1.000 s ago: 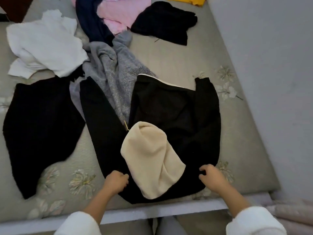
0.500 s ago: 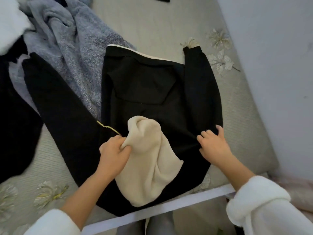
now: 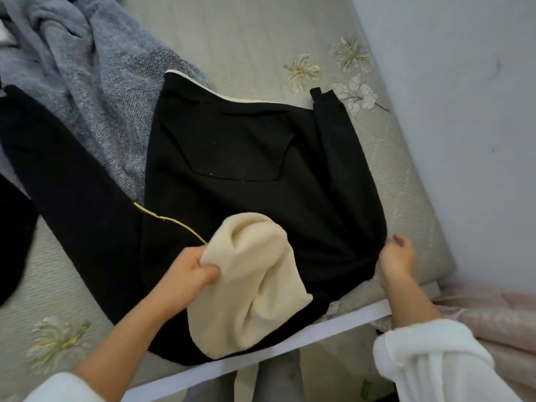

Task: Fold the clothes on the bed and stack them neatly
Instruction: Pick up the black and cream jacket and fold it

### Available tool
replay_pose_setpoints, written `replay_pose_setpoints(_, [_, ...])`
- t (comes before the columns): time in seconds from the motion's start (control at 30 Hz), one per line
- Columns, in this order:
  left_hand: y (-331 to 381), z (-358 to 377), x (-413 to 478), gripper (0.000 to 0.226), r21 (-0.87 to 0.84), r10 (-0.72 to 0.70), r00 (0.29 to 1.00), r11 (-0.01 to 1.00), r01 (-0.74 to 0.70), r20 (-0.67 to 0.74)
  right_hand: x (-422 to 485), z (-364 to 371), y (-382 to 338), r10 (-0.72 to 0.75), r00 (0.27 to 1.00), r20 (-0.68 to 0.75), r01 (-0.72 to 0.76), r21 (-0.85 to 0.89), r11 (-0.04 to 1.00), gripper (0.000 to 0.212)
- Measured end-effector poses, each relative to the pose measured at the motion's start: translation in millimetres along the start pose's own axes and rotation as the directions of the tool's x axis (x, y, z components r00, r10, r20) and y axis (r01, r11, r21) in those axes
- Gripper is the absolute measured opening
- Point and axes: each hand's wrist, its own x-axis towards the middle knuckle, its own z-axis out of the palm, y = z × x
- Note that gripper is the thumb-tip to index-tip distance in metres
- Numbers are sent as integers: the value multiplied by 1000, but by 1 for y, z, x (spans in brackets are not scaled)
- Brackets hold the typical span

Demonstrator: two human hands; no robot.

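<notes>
Your black hoodie [image 3: 246, 175] lies flat on the bed [image 3: 255, 39], its long axis running from the near edge up and away from you: hem at the far end, cream-lined hood [image 3: 252, 285] nearest you. One sleeve [image 3: 66, 181] stretches out to the far left over the grey knit garment [image 3: 95, 82]; the other sleeve [image 3: 348, 158] is folded along the right side, cuff pointing away. Your left hand [image 3: 185, 274] has its fingers clenched on the hood's left edge, beside the yellow drawstring [image 3: 171, 220]. Your right hand [image 3: 397, 256] pinches the black fabric at the hoodie's right shoulder, near the bed's white frame [image 3: 333, 323].
</notes>
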Motion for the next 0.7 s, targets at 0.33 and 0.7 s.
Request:
replay_pose_setpoints(0.33, [25, 56, 29, 28, -200, -101, 914, 980, 22, -393, 24, 27, -57, -8, 880, 475, 3, 11, 1000, 24])
replay_pose_setpoints(0.7, [19, 109, 40, 38, -249, -206, 780, 966, 67, -591, 47, -91, 49, 109, 991, 80, -87, -241, 967, 34])
